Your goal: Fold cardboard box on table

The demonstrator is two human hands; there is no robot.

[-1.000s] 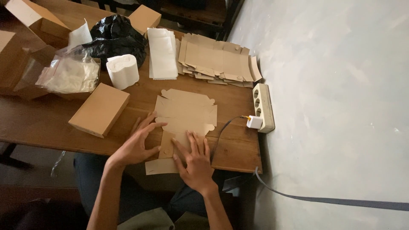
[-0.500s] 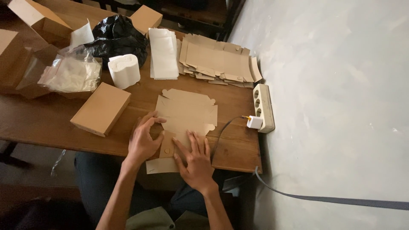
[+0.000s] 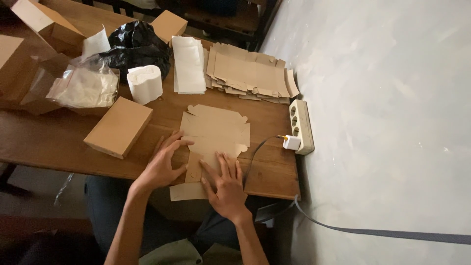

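Fingers of the left hand (image 3: 164,167) now curled over the near-left flap of the flat cardboard box blank (image 3: 213,132), pinching its edge where a second ago they lay spread and loose, so looks like a fold getting started; fingers of the right hand (image 3: 225,186) spread open and pressed flat on the blank's near part, same as before, gripping nothing. Blank itself sitting at the near edge of the wooden table (image 3: 59,142), bottom flap hanging off it, with a closed brown box (image 3: 118,126) just left, a white paper roll (image 3: 144,83) and a stack of flat blanks (image 3: 250,73) further back, and a power strip (image 3: 300,125) off to the right.
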